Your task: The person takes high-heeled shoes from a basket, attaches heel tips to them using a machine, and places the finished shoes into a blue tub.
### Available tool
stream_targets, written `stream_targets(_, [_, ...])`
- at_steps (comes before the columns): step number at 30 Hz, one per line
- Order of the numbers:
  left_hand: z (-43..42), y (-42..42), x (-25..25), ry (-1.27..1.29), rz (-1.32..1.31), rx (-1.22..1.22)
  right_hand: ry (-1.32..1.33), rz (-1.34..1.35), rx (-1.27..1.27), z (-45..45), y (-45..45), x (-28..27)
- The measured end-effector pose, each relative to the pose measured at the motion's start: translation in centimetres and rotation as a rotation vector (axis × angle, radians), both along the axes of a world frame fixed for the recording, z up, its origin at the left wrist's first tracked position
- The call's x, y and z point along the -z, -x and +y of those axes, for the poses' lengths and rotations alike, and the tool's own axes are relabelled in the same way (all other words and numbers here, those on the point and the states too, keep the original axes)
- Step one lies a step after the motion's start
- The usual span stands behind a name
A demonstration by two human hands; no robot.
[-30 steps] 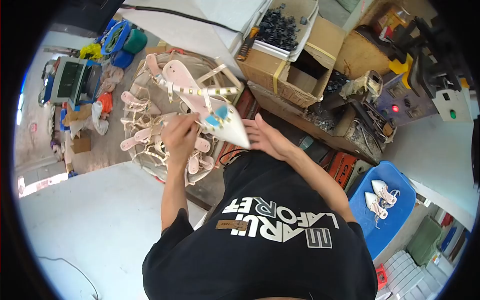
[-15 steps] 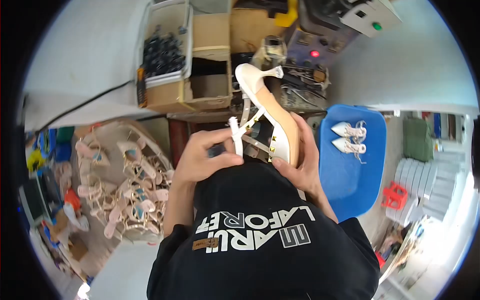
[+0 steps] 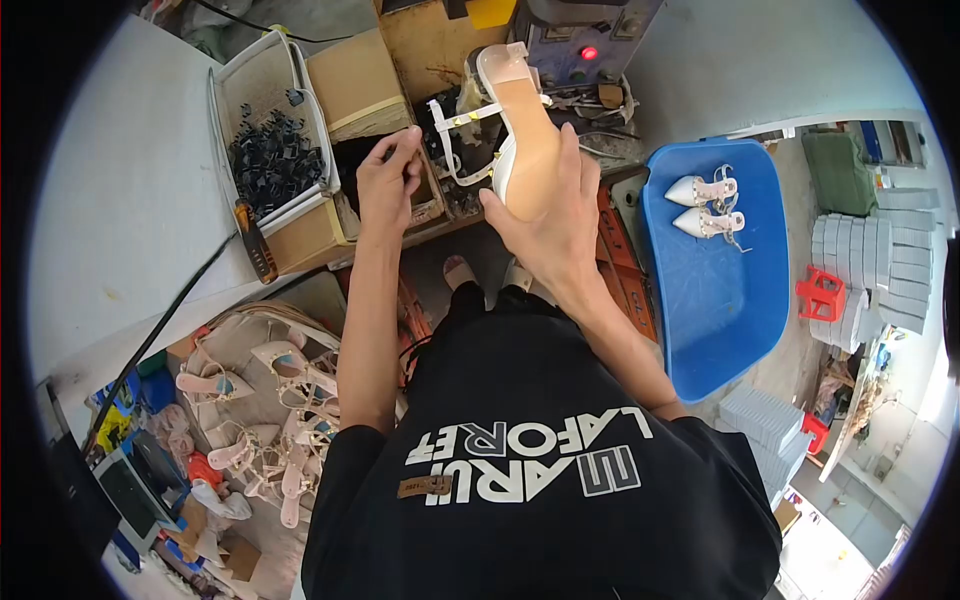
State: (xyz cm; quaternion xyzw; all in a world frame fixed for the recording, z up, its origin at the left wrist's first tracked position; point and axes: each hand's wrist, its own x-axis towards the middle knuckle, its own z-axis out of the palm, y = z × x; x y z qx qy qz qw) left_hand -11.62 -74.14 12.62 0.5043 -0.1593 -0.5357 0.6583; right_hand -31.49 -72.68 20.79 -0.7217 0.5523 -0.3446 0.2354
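My right hand [image 3: 555, 220] grips a studded high-heeled sandal [image 3: 530, 130] around the sole's middle and toe part. The sandal's tan sole faces up toward me, with its heel end pointing away and its thin white studded straps hanging out to the left. Apart from the sandal, my left hand [image 3: 388, 190] hovers over an open cardboard compartment [image 3: 425, 195]. Its fingers are curled together, and whatever they may pinch is hidden. In front of the sandal stands a grey machine [image 3: 575, 40] with a lit red button.
A white bin [image 3: 318, 120] of small black pieces stands left, beside an orange-black box cutter [image 3: 255, 240]. A blue tub [image 3: 710, 300] with two pointed studded shoes [image 3: 705, 205] is at right. Several sandals fill a large container [image 3: 265, 330] at lower left. A red stool [image 3: 820, 293] stands far right.
My left hand has let go of the strap and moved left and away from me. The sandal has moved away from me in my right hand, its sole turned more toward me. The view has shifted.
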Motion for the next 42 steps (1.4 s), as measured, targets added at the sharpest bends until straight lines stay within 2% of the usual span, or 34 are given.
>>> stream_targets(2, [-0.2, -1.1, 2.8, -0.001, 0.091, -0.01, -0.008, 0.024, -0.007, -0.2, -0.2, -0.3])
stream_targets(3, [-0.6, -1.5, 3.2, -0.007, 0.094, 0.001, -0.007, 0.043, -0.016, -0.3, -0.3, -0.7])
stream_targets(5, [-1.3, -2.0, 4.0, 0.062, 0.266, -0.03, -0.029, 0.063, -0.002, -0.4, -0.6, -1.4])
stream_targets(8, [-1.8, -2.1, 4.9, 0.02, 0.296, -0.054, -0.063, 0.056, -0.014, -0.3, -1.2, -1.8])
stream_targets(13, [-1.8, -2.0, 4.0, -0.021, 0.31, -0.08, -0.01, 0.107, 0.061, 0.4, -1.7, -1.5])
stream_targets(16, [-1.7, -1.6, 4.3, -0.033, 0.263, -0.103, 0.009, 0.129, 0.014, -0.1, -1.2, -1.3])
stream_targets(19, [-1.7, -1.9, 5.0, 0.049, 0.266, -0.081, 0.005, 0.119, 0.006, -0.2, -1.1, -1.5])
stream_targets(24, [-1.7, -2.4, 4.7, 0.111, 0.498, -0.101, -0.035, 0.102, -0.008, -0.4, -0.9, -2.0])
stream_targets(31, [-1.8, -2.2, 4.8, 0.123, 0.45, -0.13, -0.01, 0.096, -0.043, -0.7, -0.5, -1.7])
stream_targets(37, [-1.2, -1.4, 4.0, 0.091, 0.214, -0.13, -0.015, 0.136, -0.048, -0.7, -0.3, -2.5])
stream_targets(42, [-1.2, -1.8, 4.8, 0.113, 0.288, -0.166, -0.062, 0.154, -0.067, -0.9, -0.1, -2.7])
